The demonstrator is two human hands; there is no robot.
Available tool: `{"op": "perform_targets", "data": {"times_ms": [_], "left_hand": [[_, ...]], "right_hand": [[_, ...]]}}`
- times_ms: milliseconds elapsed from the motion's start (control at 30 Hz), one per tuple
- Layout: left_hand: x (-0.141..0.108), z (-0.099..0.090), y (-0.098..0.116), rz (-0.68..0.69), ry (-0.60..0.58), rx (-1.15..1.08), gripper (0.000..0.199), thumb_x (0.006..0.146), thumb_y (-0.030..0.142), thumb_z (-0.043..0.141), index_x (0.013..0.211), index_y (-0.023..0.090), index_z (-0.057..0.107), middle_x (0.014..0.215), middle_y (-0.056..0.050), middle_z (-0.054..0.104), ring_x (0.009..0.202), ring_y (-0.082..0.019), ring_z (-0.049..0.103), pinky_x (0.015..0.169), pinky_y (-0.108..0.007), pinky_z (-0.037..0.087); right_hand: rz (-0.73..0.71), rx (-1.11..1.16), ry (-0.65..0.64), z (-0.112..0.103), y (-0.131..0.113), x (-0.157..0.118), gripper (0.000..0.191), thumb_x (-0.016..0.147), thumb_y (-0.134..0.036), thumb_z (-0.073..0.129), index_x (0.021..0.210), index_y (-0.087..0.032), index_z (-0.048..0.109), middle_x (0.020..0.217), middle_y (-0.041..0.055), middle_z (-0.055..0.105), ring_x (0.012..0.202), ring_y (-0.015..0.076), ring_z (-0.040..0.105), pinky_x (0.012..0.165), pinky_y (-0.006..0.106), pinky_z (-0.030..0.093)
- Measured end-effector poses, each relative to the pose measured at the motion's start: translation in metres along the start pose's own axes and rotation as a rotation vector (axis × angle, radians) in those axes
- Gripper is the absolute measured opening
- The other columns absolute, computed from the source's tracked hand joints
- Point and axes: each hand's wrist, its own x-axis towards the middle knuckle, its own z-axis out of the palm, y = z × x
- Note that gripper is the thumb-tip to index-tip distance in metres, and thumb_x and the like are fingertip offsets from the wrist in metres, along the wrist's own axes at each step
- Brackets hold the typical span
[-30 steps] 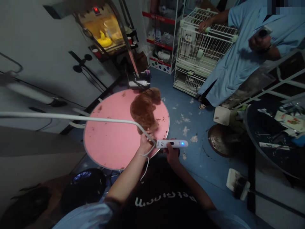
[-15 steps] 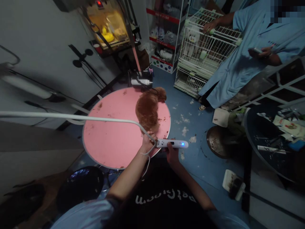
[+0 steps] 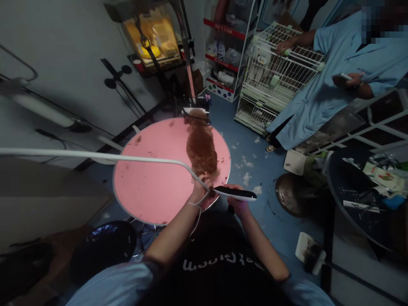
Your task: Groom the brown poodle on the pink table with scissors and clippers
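Note:
A curly brown dog [image 3: 202, 144] stands near the right side of the round pink table [image 3: 149, 182], its rear toward me and a dark loop around its front. My left hand [image 3: 200, 187] is closed at the dog's rear end, around what looks like a paw. My right hand [image 3: 237, 202] grips white and black clippers [image 3: 236, 193], whose tip is beside my left fingers. The clippers' dark side faces up. A pale curved tube [image 3: 140, 159] crosses above the table and ends near my left hand.
A person in blue [image 3: 344, 85] stands at the back right with a hand on a wire cage [image 3: 274, 72]. A black stool [image 3: 103, 246] is at lower left; a dark round table [image 3: 357, 191] with tools is at right.
The dog's head has swung from the right to face away, and its body is straighter. The clippers have rolled over, hiding the blue light. The view has shifted slightly.

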Motion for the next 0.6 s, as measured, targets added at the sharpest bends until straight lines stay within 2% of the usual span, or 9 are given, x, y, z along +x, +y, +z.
{"op": "perform_targets", "data": {"times_ms": [67, 167, 233, 433, 533, 600], "left_hand": [[0.0, 0.0, -0.001, -0.008, 0.009, 0.019, 0.018, 0.08, 0.005, 0.038, 0.069, 0.018, 0.044, 0.041, 0.01, 0.03, 0.025, -0.004, 0.02, 0.027, -0.016, 0.012], [-0.003, 0.001, 0.0, -0.011, 0.024, 0.044, 0.018, 0.079, 0.006, 0.039, 0.066, 0.019, 0.041, 0.039, 0.011, 0.021, 0.024, -0.005, 0.019, 0.028, -0.016, 0.011], [-0.005, 0.002, 0.0, 0.013, 0.029, 0.049, 0.017, 0.078, 0.006, 0.041, 0.067, 0.019, 0.041, 0.04, 0.011, 0.022, 0.025, -0.004, 0.02, 0.029, -0.015, 0.012], [-0.008, 0.003, 0.001, 0.072, -0.006, 0.052, 0.015, 0.077, 0.003, 0.042, 0.073, 0.017, 0.046, 0.046, 0.01, 0.035, 0.026, -0.002, 0.022, 0.03, -0.014, 0.013], [-0.007, 0.0, 0.003, 0.087, -0.029, 0.05, 0.014, 0.075, 0.003, 0.044, 0.075, 0.016, 0.048, 0.049, 0.009, 0.041, 0.027, -0.001, 0.023, 0.029, -0.014, 0.015], [-0.004, -0.002, 0.003, 0.09, -0.039, 0.046, 0.014, 0.075, 0.003, 0.043, 0.077, 0.016, 0.049, 0.051, 0.008, 0.043, 0.028, -0.001, 0.023, 0.028, -0.014, 0.016]], "right_hand": [[-0.13, -0.05, -0.078, 0.005, -0.003, -0.001, 0.03, 0.059, -0.031, 0.078, 0.083, -0.025, 0.061, 0.097, 0.0051, 0.07, 0.09, 0.0231, 0.066, 0.083, 0.04, 0.053], [-0.241, -0.107, -0.136, 0.01, 0.001, -0.005, 0.027, 0.064, -0.024, 0.076, 0.088, -0.025, 0.063, 0.099, 0.0042, 0.07, 0.095, 0.0223, 0.065, 0.092, 0.041, 0.049], [-0.269, -0.137, -0.16, 0.01, 0.004, -0.007, 0.027, 0.066, -0.025, 0.075, 0.091, -0.025, 0.064, 0.104, 0.0045, 0.069, 0.098, 0.022, 0.065, 0.092, 0.04, 0.048], [-0.288, -0.227, -0.338, 0.008, -0.001, -0.001, 0.029, 0.07, -0.027, 0.073, 0.098, -0.023, 0.063, 0.113, 0.0075, 0.067, 0.106, 0.0231, 0.062, 0.094, 0.039, 0.046], [-0.25, -0.295, -0.464, 0.005, -0.006, 0.004, 0.029, 0.069, -0.027, 0.073, 0.097, -0.022, 0.065, 0.106, 0.007, 0.069, 0.099, 0.0219, 0.064, 0.09, 0.037, 0.048], [-0.262, -0.286, -0.451, 0.004, -0.006, 0.005, 0.029, 0.07, -0.028, 0.073, 0.097, -0.022, 0.064, 0.103, 0.0061, 0.07, 0.096, 0.021, 0.065, 0.088, 0.035, 0.049]]}}
